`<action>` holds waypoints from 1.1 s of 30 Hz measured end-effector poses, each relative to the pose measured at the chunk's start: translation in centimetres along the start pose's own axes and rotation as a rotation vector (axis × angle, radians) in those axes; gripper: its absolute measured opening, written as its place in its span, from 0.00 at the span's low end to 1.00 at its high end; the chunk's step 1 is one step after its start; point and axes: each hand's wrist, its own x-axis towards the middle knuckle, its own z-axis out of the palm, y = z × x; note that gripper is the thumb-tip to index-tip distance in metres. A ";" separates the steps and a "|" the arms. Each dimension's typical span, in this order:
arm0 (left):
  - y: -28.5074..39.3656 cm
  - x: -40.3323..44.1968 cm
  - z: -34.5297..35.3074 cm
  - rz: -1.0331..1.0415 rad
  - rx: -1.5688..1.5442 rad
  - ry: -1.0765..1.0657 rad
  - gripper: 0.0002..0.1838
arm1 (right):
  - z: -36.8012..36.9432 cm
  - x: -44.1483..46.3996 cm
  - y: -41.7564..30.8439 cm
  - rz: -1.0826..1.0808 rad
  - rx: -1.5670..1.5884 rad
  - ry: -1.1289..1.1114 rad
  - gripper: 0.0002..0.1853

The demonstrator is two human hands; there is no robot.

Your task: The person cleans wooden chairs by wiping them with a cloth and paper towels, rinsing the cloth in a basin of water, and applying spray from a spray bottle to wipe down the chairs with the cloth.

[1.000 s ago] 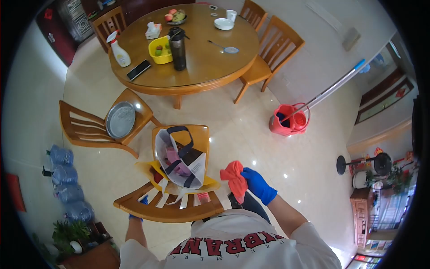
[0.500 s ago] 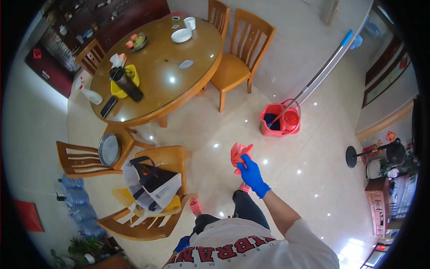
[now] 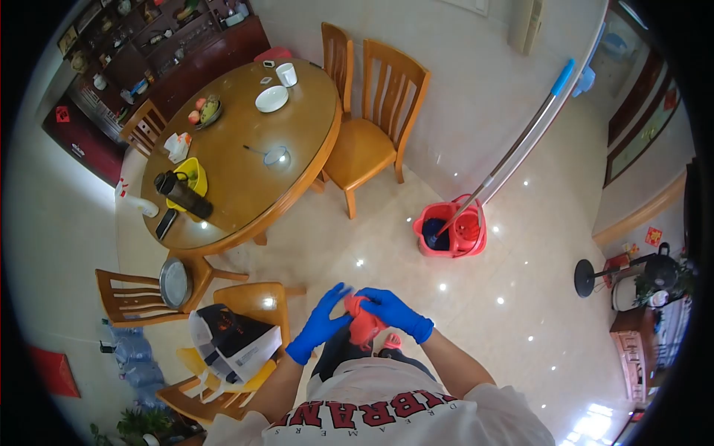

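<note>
A crumpled red cloth (image 3: 364,325) hangs in front of my body, between my two blue-gloved hands. My right hand (image 3: 390,308) is closed on the top of the cloth. At the cloth's left side is my left hand (image 3: 324,321), its fingers apart and slightly blurred, close to the cloth. Ahead and to the right, a red mop bucket (image 3: 449,227) stands on the floor with the mop (image 3: 520,141) leaning out of it. To the left, a bag (image 3: 236,343) rests on a wooden chair (image 3: 256,301).
A round table (image 3: 245,149) at the upper left bears a dark bottle (image 3: 182,195), a yellow basket (image 3: 195,175), a spray bottle (image 3: 137,202) and a white plate (image 3: 271,99). A chair (image 3: 364,152) stands at its right. Another chair with a metal tray (image 3: 175,283) is at the left.
My left hand has come up from beside my body to the cloth. My right hand has drawn the cloth in toward my body. The view has turned, shifting the table and chairs leftward.
</note>
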 end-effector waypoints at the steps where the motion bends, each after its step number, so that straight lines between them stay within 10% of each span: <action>1: 0.0 2.3 0.1 0.038 -0.032 -0.165 0.27 | -0.9 0.8 -0.5 0.043 -0.048 0.004 0.15; 6: -1.3 14.6 -1.8 -0.020 -0.095 -0.413 0.23 | -8.1 5.0 -3.4 0.081 -0.124 0.128 0.16; 8: -3.2 20.8 -2.6 0.041 -0.004 -0.538 0.16 | -11.2 7.3 -4.2 0.536 -0.318 0.091 0.17; 11: -3.7 30.3 -2.5 0.075 0.127 -0.713 0.15 | -14.7 9.3 -1.7 0.324 -0.011 0.324 0.17; 21: 5.8 65.0 7.4 0.346 0.140 -0.432 0.21 | -24.4 8.0 -4.1 -0.048 0.608 1.079 0.21; 27: 10.2 83.8 14.1 -0.178 -0.240 0.068 0.42 | -30.6 5.3 -2.6 -0.039 0.766 1.070 0.25; 33: 13.5 91.0 15.8 -0.346 -0.701 0.014 0.35 | -37.3 2.1 -0.8 0.242 0.432 1.204 0.17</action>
